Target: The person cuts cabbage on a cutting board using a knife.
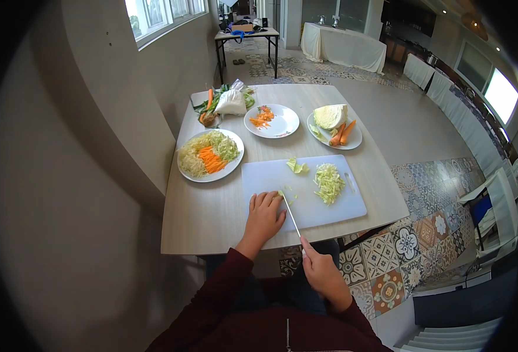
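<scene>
Cabbage piece (280, 193): right down there on the board, tucked at the left fingertips, close against the knife tip, mostly hidden (only a pale green edge showing).
Left hand (263, 216): palm down, reaching in over the near edge, fingers side by side, touching the cabbage piece; cannot tell whether clamped on it or just resting.
Right hand (325, 270): wrapped around the handle, just off the near edge, nearer and to the right of the left hand.
Knife (292, 216): clamped in the right hand, slanting away and leftward, tip right beside the left fingertips.
Chopping board (323, 214): beneath blade and left fingers, stretching out to the right.
Cabbage shreds (329, 183): heaped beyond the blade, over to the right, still on the board.
Leaf pieces (297, 166): loose, a little beyond the left fingertips.
Left plate (234, 166): beyond and left of the left hand, off the board, loaded with pale shreds and orange carrot strips (212, 159).
Middle plate (285, 123): well beyond the left fingertips, carrying carrot bits (262, 119).
Right plate (356, 139): far beyond the knife, rightward, bearing a cabbage chunk (331, 116) and carrots (342, 135).
White bag (231, 102): farthest from the grip, past the left plate, among greens.
Table (379, 196): under everything, pale-topped.
</scene>
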The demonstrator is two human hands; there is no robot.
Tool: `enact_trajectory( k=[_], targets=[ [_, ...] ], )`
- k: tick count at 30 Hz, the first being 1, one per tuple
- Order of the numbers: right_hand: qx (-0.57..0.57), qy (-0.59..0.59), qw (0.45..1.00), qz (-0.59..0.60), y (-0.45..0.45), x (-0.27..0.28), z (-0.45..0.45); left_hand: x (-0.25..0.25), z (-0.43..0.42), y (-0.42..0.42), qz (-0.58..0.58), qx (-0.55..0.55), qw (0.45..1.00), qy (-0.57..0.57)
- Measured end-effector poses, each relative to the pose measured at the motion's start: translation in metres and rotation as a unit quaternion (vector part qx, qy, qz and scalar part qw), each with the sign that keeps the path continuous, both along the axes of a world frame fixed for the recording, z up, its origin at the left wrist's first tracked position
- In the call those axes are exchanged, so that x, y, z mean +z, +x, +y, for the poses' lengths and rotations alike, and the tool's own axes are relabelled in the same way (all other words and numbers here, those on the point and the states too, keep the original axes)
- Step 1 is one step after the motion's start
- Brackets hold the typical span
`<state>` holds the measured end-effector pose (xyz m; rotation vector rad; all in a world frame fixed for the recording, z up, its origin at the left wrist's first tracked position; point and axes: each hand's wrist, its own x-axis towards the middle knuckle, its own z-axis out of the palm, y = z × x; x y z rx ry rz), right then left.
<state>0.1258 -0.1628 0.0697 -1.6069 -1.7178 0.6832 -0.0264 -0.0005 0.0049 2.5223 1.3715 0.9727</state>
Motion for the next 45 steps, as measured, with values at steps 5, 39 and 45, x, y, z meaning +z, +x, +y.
enact_trajectory(
  k=[5, 39, 45],
  targets=[
    [-0.009, -0.06, 0.998, -0.017, -0.007, 0.004, 0.021, 0.002, -0.001, 0.0, -0.002, 0.001, 1.0, -0.002],
    [-0.031, -0.057, 0.995, -0.073, 0.011, 0.01, 0.004, 0.002, -0.001, -0.001, -0.018, -0.011, 1.0, 0.003],
    [-0.043, -0.052, 0.997, -0.022, 0.013, 0.022, -0.001, -0.001, 0.001, -0.001, -0.038, -0.017, 0.999, 0.009]
  ],
)
